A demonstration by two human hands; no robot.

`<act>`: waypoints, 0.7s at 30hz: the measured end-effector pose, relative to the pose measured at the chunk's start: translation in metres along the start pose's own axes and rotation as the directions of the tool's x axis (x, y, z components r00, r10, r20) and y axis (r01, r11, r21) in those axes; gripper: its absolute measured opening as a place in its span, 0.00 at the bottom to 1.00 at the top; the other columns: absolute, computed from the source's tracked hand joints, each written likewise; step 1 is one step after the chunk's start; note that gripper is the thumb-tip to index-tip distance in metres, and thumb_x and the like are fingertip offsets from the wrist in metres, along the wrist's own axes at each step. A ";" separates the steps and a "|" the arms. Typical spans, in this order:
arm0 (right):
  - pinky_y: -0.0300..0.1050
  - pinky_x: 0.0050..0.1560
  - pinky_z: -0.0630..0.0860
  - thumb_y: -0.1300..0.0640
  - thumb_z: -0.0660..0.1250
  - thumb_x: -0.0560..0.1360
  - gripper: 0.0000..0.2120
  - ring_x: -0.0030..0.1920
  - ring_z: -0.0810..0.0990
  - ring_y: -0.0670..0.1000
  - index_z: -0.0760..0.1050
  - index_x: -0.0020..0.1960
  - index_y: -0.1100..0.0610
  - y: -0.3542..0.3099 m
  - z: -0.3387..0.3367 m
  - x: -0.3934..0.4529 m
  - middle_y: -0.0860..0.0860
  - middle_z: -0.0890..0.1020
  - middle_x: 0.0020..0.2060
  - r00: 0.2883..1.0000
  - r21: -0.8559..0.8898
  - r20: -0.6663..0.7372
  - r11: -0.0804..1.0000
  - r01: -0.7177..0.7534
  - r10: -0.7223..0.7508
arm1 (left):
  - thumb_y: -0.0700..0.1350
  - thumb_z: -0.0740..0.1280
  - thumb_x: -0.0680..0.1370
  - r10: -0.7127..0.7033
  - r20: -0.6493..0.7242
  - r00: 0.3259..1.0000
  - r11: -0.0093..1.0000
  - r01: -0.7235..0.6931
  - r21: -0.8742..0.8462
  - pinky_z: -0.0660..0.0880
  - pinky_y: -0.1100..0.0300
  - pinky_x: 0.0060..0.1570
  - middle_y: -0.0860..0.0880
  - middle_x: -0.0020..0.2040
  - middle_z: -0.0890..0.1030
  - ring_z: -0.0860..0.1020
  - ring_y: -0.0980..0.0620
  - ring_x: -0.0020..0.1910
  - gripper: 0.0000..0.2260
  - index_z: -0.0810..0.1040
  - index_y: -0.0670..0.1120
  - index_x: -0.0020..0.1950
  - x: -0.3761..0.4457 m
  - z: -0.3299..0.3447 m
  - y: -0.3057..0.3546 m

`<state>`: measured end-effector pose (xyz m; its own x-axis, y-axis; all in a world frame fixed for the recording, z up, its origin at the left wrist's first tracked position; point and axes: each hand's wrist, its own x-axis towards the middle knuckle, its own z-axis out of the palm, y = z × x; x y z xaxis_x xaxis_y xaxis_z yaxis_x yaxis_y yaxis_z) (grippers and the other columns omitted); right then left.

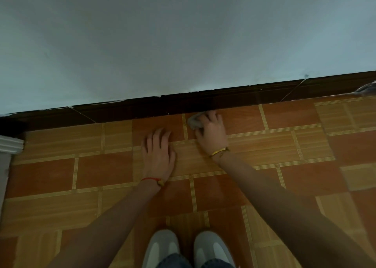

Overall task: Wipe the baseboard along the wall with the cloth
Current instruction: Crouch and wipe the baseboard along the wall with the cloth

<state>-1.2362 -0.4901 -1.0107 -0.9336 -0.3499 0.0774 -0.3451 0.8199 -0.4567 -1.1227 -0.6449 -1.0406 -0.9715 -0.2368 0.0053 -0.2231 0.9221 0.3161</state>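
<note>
R hand (211,132) curls its fingers (212,116) round a bunched grey cloth (194,122), held at the foot of the dark baseboard (203,101), prob. touching it; view's dim. L hand (157,152) lies flat on the floor (101,172), fingers straight, slightly spread, holding nothing.

Your cloth (195,122) looks like soft, matt grey fabric, bunched and wrinkled. The baseboard (142,108) reads as dark wood with a faint sheen and chipped pale paint along its top edge. The wall (183,40) is matt painted plaster. The floor (284,145) shows smooth wood-grain tiles, slightly glossy. Your bracelet (219,151) looks like shiny yellow metal.
</note>
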 end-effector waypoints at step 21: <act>0.26 0.47 0.70 0.62 0.73 0.69 0.12 0.49 0.74 0.46 0.75 0.50 0.58 -0.066 -0.004 0.017 0.52 0.71 0.51 0.862 0.610 -0.302 0.778 -0.153 0.406 | 0.48 0.58 0.80 0.067 -0.114 0.991 0.998 -0.065 0.015 0.59 0.35 0.73 0.41 0.71 0.71 0.68 0.38 0.71 0.21 0.71 0.43 0.72 0.007 0.020 -0.013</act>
<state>-1.2291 -0.5485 -0.9757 -0.9745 0.1683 0.1486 -0.0666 0.4152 -0.9073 -1.1284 -0.6529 -1.0638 -0.9687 -0.2083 0.1349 -0.1603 0.9401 0.3007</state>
